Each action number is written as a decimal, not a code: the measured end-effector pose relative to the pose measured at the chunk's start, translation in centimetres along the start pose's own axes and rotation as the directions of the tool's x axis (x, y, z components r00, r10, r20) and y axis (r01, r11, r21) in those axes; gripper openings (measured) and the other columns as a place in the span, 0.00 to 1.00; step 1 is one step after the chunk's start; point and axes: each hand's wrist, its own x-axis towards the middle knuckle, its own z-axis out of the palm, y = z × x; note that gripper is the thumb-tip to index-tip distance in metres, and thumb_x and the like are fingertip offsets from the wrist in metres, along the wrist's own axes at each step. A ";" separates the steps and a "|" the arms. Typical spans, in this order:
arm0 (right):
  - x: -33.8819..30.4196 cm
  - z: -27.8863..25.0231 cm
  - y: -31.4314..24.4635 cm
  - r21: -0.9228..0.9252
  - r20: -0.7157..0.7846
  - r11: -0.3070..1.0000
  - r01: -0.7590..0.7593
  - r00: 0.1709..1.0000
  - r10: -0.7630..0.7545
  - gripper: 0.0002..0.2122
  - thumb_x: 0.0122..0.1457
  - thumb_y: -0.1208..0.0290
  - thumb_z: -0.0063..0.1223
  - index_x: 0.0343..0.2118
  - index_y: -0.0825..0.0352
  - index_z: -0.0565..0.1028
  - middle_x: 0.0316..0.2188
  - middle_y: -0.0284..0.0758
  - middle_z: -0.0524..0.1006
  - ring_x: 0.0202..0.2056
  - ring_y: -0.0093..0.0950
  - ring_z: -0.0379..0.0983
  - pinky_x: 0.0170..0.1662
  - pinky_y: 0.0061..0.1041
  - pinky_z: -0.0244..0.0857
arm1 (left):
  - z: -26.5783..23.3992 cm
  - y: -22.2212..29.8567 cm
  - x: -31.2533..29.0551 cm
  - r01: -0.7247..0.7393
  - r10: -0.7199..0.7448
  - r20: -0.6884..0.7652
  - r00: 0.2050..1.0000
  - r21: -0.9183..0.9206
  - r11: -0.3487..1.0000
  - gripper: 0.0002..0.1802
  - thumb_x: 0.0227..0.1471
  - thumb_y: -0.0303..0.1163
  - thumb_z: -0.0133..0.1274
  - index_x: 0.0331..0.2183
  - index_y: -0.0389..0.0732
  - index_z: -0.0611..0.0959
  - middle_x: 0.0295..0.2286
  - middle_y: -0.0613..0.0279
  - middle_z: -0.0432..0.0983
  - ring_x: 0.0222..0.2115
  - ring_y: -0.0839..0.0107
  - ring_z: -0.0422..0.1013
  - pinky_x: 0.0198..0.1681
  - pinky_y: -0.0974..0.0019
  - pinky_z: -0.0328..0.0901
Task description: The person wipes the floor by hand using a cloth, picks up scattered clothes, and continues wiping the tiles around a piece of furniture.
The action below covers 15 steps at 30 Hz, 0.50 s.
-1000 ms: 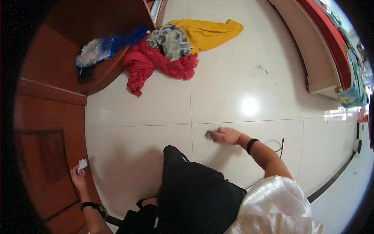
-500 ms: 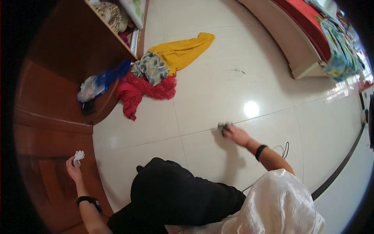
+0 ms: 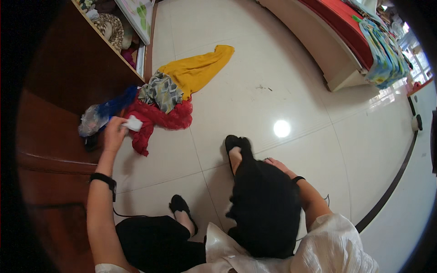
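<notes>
My left hand [image 3: 114, 133] pinches a crumpled white tissue [image 3: 133, 123] in front of the heaped clothes. Just beyond it lies a red lacy garment [image 3: 175, 117] on the floor, with a grey and yellow patterned cloth [image 3: 162, 92] and a mustard-yellow garment [image 3: 196, 70] against it. My right hand [image 3: 280, 167] is low beside my raised knee, its fingers curled. My black-clad leg [image 3: 266, 204] hides part of that hand, and what it holds cannot be made out.
At left stands a brown wooden cabinet [image 3: 68, 59] with stuffed shelves. A clear plastic bag [image 3: 93, 119] and blue cloth [image 3: 119, 102] lie at its base. A bed with a pale frame [image 3: 346, 78] and red cover is at far right. A thin black cable [image 3: 129, 215] runs by my leg.
My left hand has swung forward with the tissue, from the wooden panel to the red garment. My right hand has drawn back beside my knee. My legs have moved, and both black shoes now show.
</notes>
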 end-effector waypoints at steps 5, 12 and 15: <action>4.1 -0.6 5.9 -0.310 0.139 0.911 0.273 0.961 -0.241 0.13 0.52 0.73 0.41 0.41 0.58 0.67 0.42 0.35 0.66 0.45 0.35 0.63 0.44 0.28 0.65 | 13.4 0.1 2.7 -0.134 0.179 0.337 0.925 -0.152 0.979 0.10 0.35 0.19 0.51 0.27 0.38 0.75 0.27 0.56 0.68 0.34 0.56 0.66 0.38 0.60 0.62; 4.1 -0.8 6.4 -0.247 -0.148 0.969 0.010 0.988 -0.048 0.12 0.49 0.72 0.43 0.39 0.59 0.69 0.39 0.35 0.67 0.40 0.35 0.64 0.42 0.29 0.65 | 21.4 1.3 4.7 -0.170 0.334 0.539 0.774 -0.330 0.928 0.10 0.35 0.19 0.53 0.27 0.38 0.75 0.28 0.58 0.68 0.34 0.57 0.65 0.36 0.60 0.63; 5.2 0.0 5.9 -0.247 -0.182 0.969 -0.012 0.983 -0.034 0.12 0.49 0.72 0.44 0.38 0.58 0.69 0.39 0.35 0.67 0.39 0.35 0.64 0.41 0.29 0.64 | 22.9 -1.6 4.8 -0.239 0.353 0.626 0.695 -0.262 0.935 0.08 0.37 0.22 0.52 0.26 0.41 0.76 0.28 0.60 0.67 0.34 0.59 0.65 0.35 0.60 0.63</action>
